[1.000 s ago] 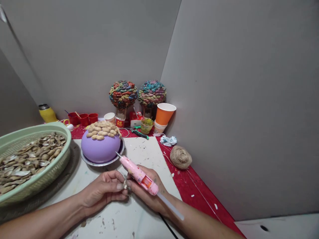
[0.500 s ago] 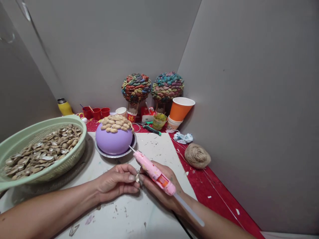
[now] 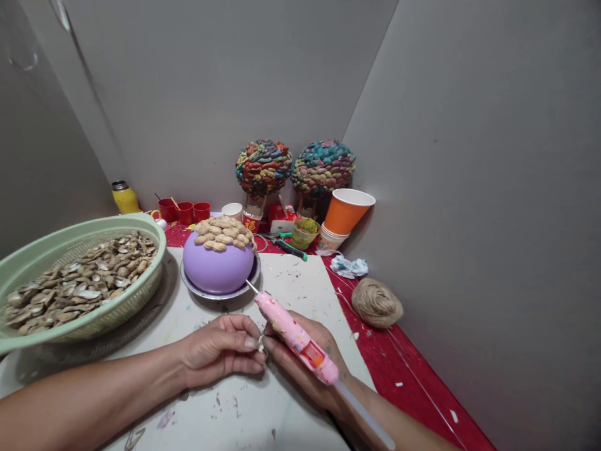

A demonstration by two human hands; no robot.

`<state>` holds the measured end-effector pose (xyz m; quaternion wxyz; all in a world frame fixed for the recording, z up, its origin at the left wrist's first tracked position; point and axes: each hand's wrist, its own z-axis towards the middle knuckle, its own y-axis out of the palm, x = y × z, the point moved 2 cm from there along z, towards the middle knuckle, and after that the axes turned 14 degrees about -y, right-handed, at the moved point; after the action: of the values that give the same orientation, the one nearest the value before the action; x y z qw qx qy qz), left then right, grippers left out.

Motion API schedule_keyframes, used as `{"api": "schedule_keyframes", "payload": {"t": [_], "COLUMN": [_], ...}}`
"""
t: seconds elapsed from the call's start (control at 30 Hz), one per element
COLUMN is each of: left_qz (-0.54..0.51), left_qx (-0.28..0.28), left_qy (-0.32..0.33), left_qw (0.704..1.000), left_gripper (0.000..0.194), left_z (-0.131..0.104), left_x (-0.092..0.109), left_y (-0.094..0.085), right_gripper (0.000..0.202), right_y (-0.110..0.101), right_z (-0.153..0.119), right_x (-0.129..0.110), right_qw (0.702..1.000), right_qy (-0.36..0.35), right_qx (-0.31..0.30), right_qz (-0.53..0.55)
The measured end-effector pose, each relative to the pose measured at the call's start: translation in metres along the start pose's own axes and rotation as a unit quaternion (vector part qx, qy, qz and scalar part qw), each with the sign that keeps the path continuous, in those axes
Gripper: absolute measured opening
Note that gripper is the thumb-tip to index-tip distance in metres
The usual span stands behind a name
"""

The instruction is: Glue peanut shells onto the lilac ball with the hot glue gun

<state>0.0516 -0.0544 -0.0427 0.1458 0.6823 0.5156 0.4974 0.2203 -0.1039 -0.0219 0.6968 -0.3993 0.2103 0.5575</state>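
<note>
In my right hand (image 3: 300, 374) is a pink hot glue gun (image 3: 287, 327), its metal nozzle pointing up and left, a translucent glue stick (image 3: 362, 410) jutting from its back. My left hand (image 3: 220, 352) pinches a small pale piece of peanut shell (image 3: 261, 343) between thumb and fingers. The fingertips of my right hand meet the same piece. Beyond the hands, a purple balloon (image 3: 216, 269) rests in a shallow metal dish (image 3: 256, 279). Peanut shells (image 3: 220, 234) cover the balloon's top. The nozzle tip appears close to the dish's right edge; whether it touches, I cannot tell.
At left stands a green basket (image 3: 157, 250) of peanut shells. Twine (image 3: 377, 303) lies right on red cloth. Behind are two colourful shell-covered balls (image 3: 263, 168), red cups (image 3: 186, 213), orange paper cups (image 3: 348, 213), green-handled pliers (image 3: 291, 249) and a yellow bottle (image 3: 125, 198). Grey walls enclose the table.
The view has shifted slightly, so most things sit a little further right. Both hands keep hold of the shell piece and glue gun in nearly the same pose.
</note>
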Motion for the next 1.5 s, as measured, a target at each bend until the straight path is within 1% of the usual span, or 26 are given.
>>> {"api": "schedule_keyframes", "payload": {"t": [0.23, 0.33, 0.4, 0.47, 0.57, 0.63, 0.73, 0.83, 0.9, 0.97, 1.07, 1.27, 1.33, 1.5], "left_qz": [0.013, 0.019, 0.034, 0.052, 0.073, 0.080, 0.084, 0.072, 0.062, 0.054, 0.042, 0.026, 0.023, 0.022], "left_qx": [0.028, 0.037, 0.042, 0.050, 0.074, 0.095, 0.123, 0.139, 0.138, 0.134, 0.128, 0.134, 0.137, 0.143], "left_qy": [0.029, 0.052, 0.068, 0.083, 0.101, 0.114, 0.133, 0.134, 0.127, 0.121, 0.117, 0.104, 0.099, 0.094], "left_qw": [0.999, 0.998, 0.996, 0.994, 0.989, 0.986, 0.980, 0.979, 0.980, 0.982, 0.984, 0.985, 0.985, 0.985], "left_gripper": [0.020, 0.022, 0.022, 0.022, 0.023, 0.023, 0.022, 0.022, 0.023, 0.024, 0.024, 0.023, 0.024, 0.025], "left_z": [-0.008, -0.015, -0.020, -0.027, -0.035, -0.040, -0.042, -0.039, -0.036, -0.034, -0.034, -0.034, -0.033, -0.033], "left_x": [0.010, 0.015, 0.018, 0.019, 0.020, 0.019, 0.016, 0.013, 0.012, 0.012, 0.014, 0.014, 0.014, 0.015], "left_y": [0.004, 0.010, 0.015, 0.019, 0.020, 0.016, 0.005, -0.005, -0.010, -0.012, -0.015, -0.020, -0.020, -0.019], "right_gripper": [0.012, 0.018, 0.019, 0.018, 0.020, 0.023, 0.025, 0.032, 0.040, 0.046, 0.047, 0.040, 0.040, 0.042], "right_y": [-0.010, -0.016, -0.019, -0.021, -0.022, -0.021, -0.018, -0.015, -0.013, -0.014, -0.017, -0.018, -0.017, -0.012], "right_z": [0.003, 0.003, 0.003, 0.004, 0.007, 0.007, 0.007, 0.004, 0.002, 0.000, 0.001, 0.008, 0.008, 0.001], "right_x": [-0.011, -0.019, -0.024, -0.027, -0.028, -0.025, -0.016, -0.004, 0.002, 0.005, 0.002, -0.005, -0.005, 0.000], "right_qw": [0.998, 0.998, 0.999, 1.000, 0.995, 0.988, 0.977, 0.966, 0.955, 0.944, 0.933, 0.926, 0.926, 0.931], "right_qy": [0.048, 0.039, 0.024, -0.006, -0.094, -0.147, -0.190, -0.204, -0.211, -0.221, -0.226, -0.193, -0.191, -0.170], "right_qx": [0.038, 0.037, 0.027, 0.013, -0.024, -0.052, -0.088, -0.131, -0.159, -0.173, -0.182, -0.242, -0.247, -0.234], "right_qz": [0.030, 0.042, 0.031, 0.014, -0.008, -0.019, -0.045, -0.091, -0.131, -0.173, -0.211, -0.214, -0.213, -0.221]}}
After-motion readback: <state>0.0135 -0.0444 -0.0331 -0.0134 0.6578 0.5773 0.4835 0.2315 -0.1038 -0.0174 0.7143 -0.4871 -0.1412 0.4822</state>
